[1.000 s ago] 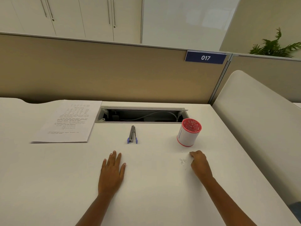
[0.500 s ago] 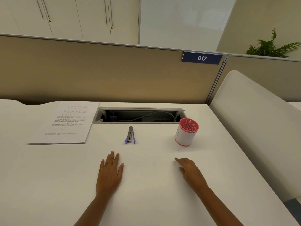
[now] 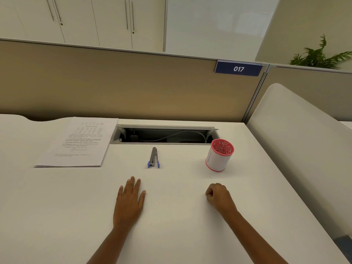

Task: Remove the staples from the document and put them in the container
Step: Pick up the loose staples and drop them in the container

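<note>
The stapled document (image 3: 80, 143) lies flat at the far left of the white desk (image 3: 57, 216). A metal staple remover with blue tips (image 3: 154, 159) rests mid-desk. To its right stands a white container with a red patterned rim (image 3: 219, 157). My left hand (image 3: 129, 202) lies flat on the desk, fingers straight, just below the remover. My right hand (image 3: 219, 197) is curled into a fist on the desk below the container. Whatever it holds is hidden, and no loose staples show on the desk around it.
An open cable tray (image 3: 163, 136) is sunk into the desk behind the remover. A beige partition (image 3: 133, 82) with a "017" plate closes the back. A white curved panel (image 3: 295, 140) borders the right side.
Small staples lay by my right hand a second ago. That hand swept flat over them, then curled into a fist slightly left of where it was. My left hand stayed put.
</note>
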`<state>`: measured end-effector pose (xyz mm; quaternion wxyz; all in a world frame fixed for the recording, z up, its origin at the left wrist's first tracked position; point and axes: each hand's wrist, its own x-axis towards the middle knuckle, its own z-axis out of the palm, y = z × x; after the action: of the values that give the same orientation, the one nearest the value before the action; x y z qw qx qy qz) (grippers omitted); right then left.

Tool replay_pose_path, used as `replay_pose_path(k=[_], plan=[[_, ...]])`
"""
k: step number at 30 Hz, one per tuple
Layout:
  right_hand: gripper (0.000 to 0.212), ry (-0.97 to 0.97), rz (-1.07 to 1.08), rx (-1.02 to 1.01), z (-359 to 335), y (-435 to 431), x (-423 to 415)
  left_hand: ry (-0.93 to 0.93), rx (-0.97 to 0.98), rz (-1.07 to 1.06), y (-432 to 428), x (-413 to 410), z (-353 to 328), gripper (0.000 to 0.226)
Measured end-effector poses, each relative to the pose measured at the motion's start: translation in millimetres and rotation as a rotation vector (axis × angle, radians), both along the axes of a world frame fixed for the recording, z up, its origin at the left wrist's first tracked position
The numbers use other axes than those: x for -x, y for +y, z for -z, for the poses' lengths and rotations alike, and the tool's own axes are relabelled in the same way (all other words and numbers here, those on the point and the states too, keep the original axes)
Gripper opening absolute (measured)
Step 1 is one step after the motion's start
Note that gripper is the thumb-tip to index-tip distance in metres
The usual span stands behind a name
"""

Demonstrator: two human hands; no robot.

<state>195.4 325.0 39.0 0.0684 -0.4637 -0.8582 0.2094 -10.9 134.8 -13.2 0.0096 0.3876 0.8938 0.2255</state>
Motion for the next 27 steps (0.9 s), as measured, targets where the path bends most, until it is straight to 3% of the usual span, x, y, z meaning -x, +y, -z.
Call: replay_pose_path(k=[6,9,12,14,17,21,27], plan=[[0.033,0.161,0.105,0.281,-12.3,9.6,-3.0,0.008,-0.023,0.003,-0.5,0.0,-0.6,0.109],[0.027,0.378,0.230,0.484,-17.2,16.7,-11.2,0.016,-0.004,-0.004,-0.4,0.0,-2.3,0.102],[0.008,0.615,0.310,0.605,-34.2,29.8,-12.8,0.001,0.056,0.001,-1.3,0.4,-5.7,0.090],[0.010,0.773,0.364,0.645,-54.5,42.1,-9.4,0.002,0.096,-0.001,-2.2,0.4,-8.0,0.082],[0.016,0.893,0.385,0.558,-87.4,63.4,1.4,0.019,0.112,-0.015,-2.6,-0.2,-8.6,0.076],[0.022,0.692,0.373,0.118,-117.2,85.5,20.7,0.045,0.112,-0.022,-1.9,-0.6,-8.0,0.075],[0.023,0.536,0.299,-0.084,-113.6,89.3,30.8,0.040,0.071,-0.021,-1.8,0.8,-5.4,0.079]])
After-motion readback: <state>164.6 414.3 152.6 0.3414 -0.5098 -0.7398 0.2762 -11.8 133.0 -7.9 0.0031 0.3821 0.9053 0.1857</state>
